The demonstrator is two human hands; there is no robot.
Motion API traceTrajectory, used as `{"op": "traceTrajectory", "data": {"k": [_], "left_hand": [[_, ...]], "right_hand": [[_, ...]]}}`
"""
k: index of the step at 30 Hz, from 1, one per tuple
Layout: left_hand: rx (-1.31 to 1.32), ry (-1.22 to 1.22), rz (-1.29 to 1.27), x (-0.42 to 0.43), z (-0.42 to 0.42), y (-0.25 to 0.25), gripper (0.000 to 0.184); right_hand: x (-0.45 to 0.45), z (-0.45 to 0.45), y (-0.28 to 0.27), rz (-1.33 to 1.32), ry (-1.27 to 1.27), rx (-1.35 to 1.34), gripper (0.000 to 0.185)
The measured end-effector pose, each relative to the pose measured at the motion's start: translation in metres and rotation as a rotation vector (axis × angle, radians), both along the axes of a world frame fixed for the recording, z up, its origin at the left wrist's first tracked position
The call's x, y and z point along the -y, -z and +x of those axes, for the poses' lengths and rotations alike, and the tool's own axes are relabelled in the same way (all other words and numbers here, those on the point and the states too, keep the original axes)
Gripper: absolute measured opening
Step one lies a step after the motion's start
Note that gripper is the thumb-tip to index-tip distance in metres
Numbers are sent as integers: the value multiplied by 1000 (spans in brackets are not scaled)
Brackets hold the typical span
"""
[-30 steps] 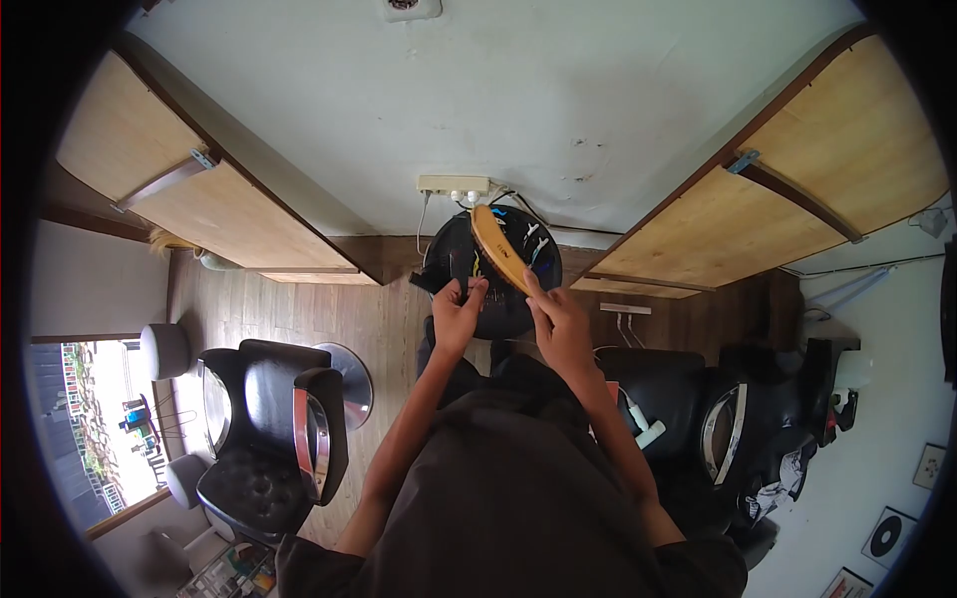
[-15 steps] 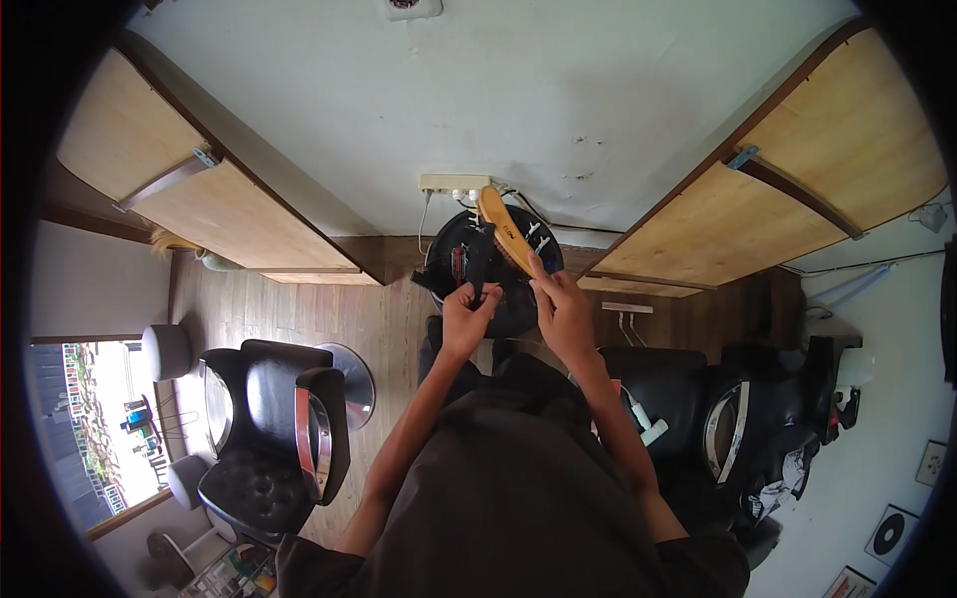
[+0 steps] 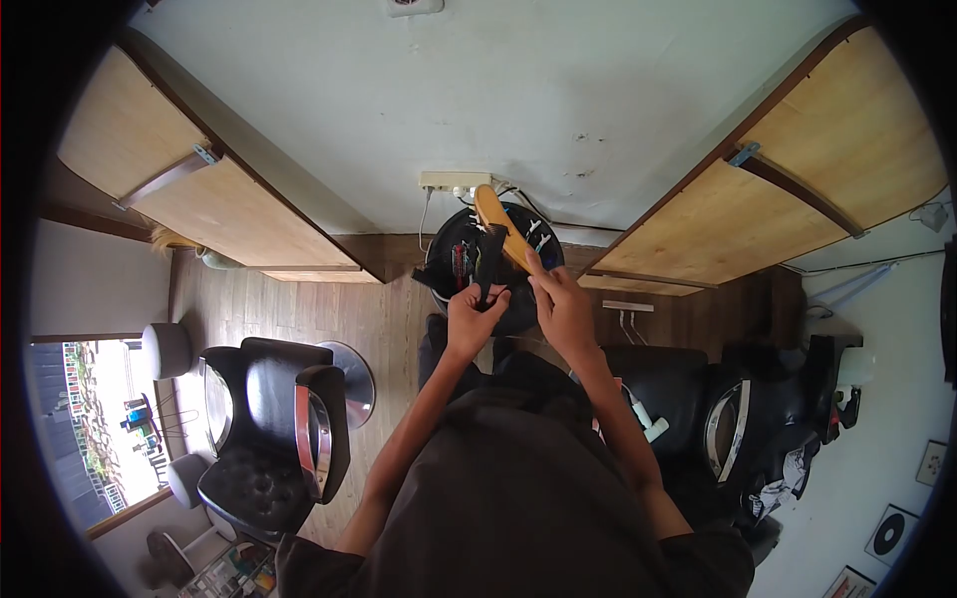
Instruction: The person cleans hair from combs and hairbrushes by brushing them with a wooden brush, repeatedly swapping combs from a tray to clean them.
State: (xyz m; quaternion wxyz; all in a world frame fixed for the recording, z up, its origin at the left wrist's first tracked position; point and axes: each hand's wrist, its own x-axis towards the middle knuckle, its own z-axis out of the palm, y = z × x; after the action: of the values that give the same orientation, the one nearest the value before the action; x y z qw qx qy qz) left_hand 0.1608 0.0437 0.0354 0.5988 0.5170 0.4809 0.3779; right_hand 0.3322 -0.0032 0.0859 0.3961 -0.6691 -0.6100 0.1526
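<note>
A long black tool [image 3: 488,259], perhaps a clipper or comb, stands up from my left hand [image 3: 477,317], whose fingers are closed round its lower end. My right hand [image 3: 563,307] grips the near end of a curved wooden brush [image 3: 503,227] with its bristles turned left. The brush's far part lies beside and partly behind the top of the black tool. Beneath both is a round black tray [image 3: 439,245] holding white clips [image 3: 538,235] and a red item [image 3: 460,261]. The brush's gripped end is partly hidden by my fingers.
A power strip [image 3: 455,181] with plugs and cables is on the wall beyond the tray. Wooden panels slant in at left [image 3: 239,199] and right [image 3: 768,209]. A black salon chair [image 3: 269,419] stands left; another [image 3: 653,384] at right bears a white appliance [image 3: 655,429].
The black tool has risen into view in my left hand and shifted right, close against the brush. The brush has moved slightly up and stands a little steeper.
</note>
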Motion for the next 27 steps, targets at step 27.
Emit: {"op": "traceTrajectory", "data": {"k": [27], "left_hand": [[93,-71,-20,-11,-8,5,12]], "right_hand": [[21,5,-7,-41,31,23,52]]}}
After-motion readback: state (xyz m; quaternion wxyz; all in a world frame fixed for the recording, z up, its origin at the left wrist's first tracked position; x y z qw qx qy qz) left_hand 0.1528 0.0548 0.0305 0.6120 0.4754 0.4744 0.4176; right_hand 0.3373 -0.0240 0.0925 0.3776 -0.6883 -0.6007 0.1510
